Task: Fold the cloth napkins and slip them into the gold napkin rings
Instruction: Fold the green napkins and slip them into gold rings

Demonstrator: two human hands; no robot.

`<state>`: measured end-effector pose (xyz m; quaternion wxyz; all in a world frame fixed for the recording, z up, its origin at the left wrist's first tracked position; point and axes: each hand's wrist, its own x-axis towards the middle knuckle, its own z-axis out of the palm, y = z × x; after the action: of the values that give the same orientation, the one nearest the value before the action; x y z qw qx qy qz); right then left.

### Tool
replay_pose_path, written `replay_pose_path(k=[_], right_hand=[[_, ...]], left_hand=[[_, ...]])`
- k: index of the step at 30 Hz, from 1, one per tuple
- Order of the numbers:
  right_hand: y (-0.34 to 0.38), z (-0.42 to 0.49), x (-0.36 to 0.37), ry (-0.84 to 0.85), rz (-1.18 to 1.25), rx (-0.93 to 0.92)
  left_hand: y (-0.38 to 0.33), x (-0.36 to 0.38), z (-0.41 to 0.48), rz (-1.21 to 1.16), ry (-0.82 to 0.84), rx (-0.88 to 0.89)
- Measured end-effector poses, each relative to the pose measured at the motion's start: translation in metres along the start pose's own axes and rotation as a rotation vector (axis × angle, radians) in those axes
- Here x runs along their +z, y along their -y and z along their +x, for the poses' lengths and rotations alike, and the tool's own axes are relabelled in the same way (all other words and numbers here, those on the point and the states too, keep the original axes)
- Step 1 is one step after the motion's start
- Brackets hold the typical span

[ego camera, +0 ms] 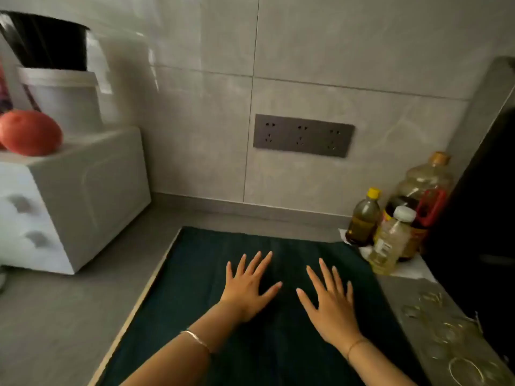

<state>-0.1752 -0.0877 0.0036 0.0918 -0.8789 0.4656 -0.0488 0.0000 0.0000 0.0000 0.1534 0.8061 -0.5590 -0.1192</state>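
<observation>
Both my hands flat, palms down.
My left hand [248,288] and right hand [331,309] lie side by side, not touching, fingers [253,264] straight and spread, forearms reaching forward.

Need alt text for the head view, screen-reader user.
The left hand and right hand lie flat, fingers spread, on a dark green napkin spread over a grey counter. Gold napkin rings lie to its right, bottles beyond them, a white appliance at left.

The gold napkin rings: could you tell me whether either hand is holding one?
No, the left hand and right hand lie flat on the green napkin, while the rings lie apart on the counter.
</observation>
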Motion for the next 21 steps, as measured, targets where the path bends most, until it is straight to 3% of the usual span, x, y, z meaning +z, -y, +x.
replay_pose_path(k=[10,21], right_hand=[[-0.022,-0.007,0.029,0.038,0.057,-0.073],[-0.046,-0.181,0.009,0.242,0.121,-0.343]], left_hand=[[0.012,0.023,-0.007,0.132,0.064,0.044],[-0.017,0.032,-0.172,0.092,0.167,0.208]])
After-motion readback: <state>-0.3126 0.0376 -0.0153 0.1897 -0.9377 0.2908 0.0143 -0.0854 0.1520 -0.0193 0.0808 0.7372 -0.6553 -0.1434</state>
